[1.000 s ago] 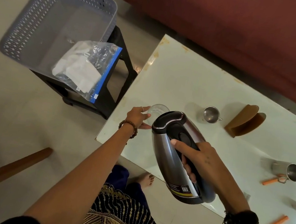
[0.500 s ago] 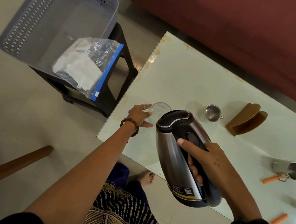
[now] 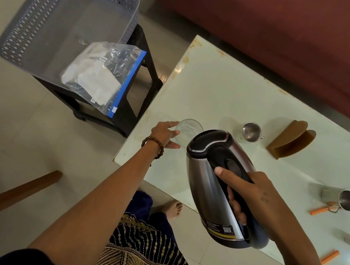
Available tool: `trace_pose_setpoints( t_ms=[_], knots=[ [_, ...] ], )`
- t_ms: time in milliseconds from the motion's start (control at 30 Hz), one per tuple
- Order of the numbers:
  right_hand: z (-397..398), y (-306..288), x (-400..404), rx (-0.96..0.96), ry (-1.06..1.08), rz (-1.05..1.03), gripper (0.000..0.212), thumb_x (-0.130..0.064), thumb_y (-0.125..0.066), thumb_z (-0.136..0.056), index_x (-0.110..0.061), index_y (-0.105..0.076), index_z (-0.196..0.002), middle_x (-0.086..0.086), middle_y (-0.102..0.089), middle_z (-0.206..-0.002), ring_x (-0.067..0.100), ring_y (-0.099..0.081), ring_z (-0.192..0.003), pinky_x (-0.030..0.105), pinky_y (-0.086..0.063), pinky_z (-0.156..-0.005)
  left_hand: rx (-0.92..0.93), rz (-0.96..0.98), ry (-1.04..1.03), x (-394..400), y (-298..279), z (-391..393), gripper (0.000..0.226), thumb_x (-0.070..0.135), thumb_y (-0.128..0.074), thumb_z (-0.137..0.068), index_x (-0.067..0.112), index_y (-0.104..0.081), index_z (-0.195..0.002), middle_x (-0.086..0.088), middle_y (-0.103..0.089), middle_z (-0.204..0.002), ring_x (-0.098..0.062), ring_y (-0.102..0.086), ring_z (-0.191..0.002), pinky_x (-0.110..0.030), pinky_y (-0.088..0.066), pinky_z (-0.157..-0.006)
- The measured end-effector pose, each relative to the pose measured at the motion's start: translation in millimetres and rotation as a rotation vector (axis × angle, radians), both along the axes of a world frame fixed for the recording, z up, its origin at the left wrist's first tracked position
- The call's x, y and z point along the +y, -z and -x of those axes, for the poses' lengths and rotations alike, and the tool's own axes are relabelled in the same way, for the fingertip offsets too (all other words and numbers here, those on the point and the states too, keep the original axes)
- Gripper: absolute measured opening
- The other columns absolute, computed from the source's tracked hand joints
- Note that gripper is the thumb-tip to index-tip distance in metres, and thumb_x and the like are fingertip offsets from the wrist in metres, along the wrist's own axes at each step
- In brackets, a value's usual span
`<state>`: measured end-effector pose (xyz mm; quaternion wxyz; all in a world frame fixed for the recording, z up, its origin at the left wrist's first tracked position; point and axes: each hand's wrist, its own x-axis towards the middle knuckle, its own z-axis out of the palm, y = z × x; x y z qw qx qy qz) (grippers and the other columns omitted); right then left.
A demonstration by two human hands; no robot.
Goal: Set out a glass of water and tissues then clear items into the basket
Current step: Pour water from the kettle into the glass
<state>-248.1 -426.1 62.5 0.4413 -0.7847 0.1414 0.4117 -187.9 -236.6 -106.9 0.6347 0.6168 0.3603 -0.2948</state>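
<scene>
Kettle (image 3: 205, 185) gripped in right hand (image 3: 256, 194), left hand (image 3: 164, 131) holding glass (image 3: 189, 127), steel cup (image 3: 250, 131) and wooden holder (image 3: 291, 142) beyond, basket (image 3: 30, 20) on stool (image 3: 128, 114)

right hand (image 3: 255, 197) grips tilted kettle (image 3: 214, 179) | left hand (image 3: 164, 134) holds glass (image 3: 188, 127)

I place everything from the clear drinking glass (image 3: 189, 129), which stands on the white-topped desk (image 3: 228, 90) near its left corner. My left hand (image 3: 164, 134) holds the glass from its left. Just right of the glass and nearer me, the steel-and-black electric kettle (image 3: 214, 179) hangs tilted over the desk, its handle in my right hand (image 3: 249, 194). Farther right on the desk sit the small steel cup (image 3: 250, 131), then the brown curved wooden holder (image 3: 292, 140). Left of the glass, off the desk, the grey perforated plastic basket (image 3: 29, 30) rests on the black plastic stool (image 3: 138, 98). The clear zip bag of white tissues (image 3: 98, 76) lies over the basket's edge nearest the glass.
</scene>
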Motion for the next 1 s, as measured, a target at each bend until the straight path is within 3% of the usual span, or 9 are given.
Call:
trace_pose_setpoints(
  t_ms=[100,233,333,500,633,767,1000],
  knots=[
    [2,-1,-1,-0.003,-0.01,-0.001,0.05,-0.058,-0.055,-0.074,-0.016,-0.053,-0.045,-0.002,-0.049,-0.039,0.012,-0.047,-0.034,0.021,-0.042,-0.039,0.0,0.006,-0.003,1,1,0,0.044,0.0,-0.054,-0.089,0.009,-0.049,-0.132,-0.011,-0.035,-0.148,-0.033,-0.06,-0.1,-0.042,-0.059,-0.076],
    [2,-3,-1,0.007,-0.016,0.008,0.049,-0.057,-0.055,-0.074,-0.018,-0.054,-0.045,-0.003,-0.049,-0.038,0.01,-0.046,-0.032,0.019,-0.041,-0.037,-0.013,-0.001,-0.008,1,3,1,0.044,0.0,-0.054,-0.089,0.009,-0.05,-0.131,-0.014,-0.039,-0.145,-0.027,-0.06,-0.084,-0.035,-0.057,-0.063],
    [3,-6,0,0.012,-0.016,0.009,0.049,-0.054,-0.055,-0.076,-0.016,-0.053,-0.045,-0.003,-0.049,-0.038,0.011,-0.046,-0.032,0.02,-0.041,-0.037,-0.021,-0.011,0.0,0,3,1,0.044,0.0,-0.054,-0.089,0.009,-0.05,-0.132,-0.014,-0.04,-0.145,-0.026,-0.061,-0.079,-0.032,-0.056,-0.061],
    [-5,-13,4,0.107,0.074,-0.029,0.055,-0.035,-0.058,-0.087,-0.014,-0.054,-0.036,0.0,-0.048,-0.033,0.012,-0.043,-0.025,0.016,-0.039,-0.033,-0.02,-0.023,0.002,-1,1,1,0.043,0.001,-0.053,-0.09,0.008,-0.049,-0.132,-0.013,-0.038,-0.146,-0.032,-0.062,-0.091,-0.031,-0.055,-0.06],
    [-5,-16,6,0.076,0.066,-0.014,0.054,-0.037,-0.058,-0.087,-0.014,-0.053,-0.038,0.001,-0.047,-0.035,0.013,-0.043,-0.027,0.017,-0.04,-0.036,-0.015,-0.024,0.006,0,0,1,0.043,0.001,-0.053,-0.09,0.009,-0.049,-0.132,-0.012,-0.037,-0.147,-0.033,-0.062,-0.093,-0.032,-0.055,-0.061],
    [-9,-17,8,0.172,0.115,-0.023,0.057,-0.034,-0.059,-0.086,-0.013,-0.055,-0.034,0.001,-0.048,-0.032,0.012,-0.043,-0.023,0.015,-0.04,-0.032,-0.013,-0.02,0.01,0,2,0,0.043,0.002,-0.055,-0.089,0.009,-0.05,-0.131,-0.011,-0.036,-0.147,-0.025,-0.059,-0.085,-0.037,-0.057,-0.069],
    [-9,-20,12,0.165,0.103,0.015,0.055,-0.034,-0.061,-0.084,-0.013,-0.055,-0.034,0.002,-0.049,-0.032,0.012,-0.043,-0.023,0.015,-0.04,-0.033,-0.018,-0.016,0.009,0,-1,1,0.043,0.002,-0.054,-0.09,0.01,-0.049,-0.132,-0.012,-0.038,-0.147,-0.028,-0.06,-0.092,-0.032,-0.055,-0.064]
  ],
)
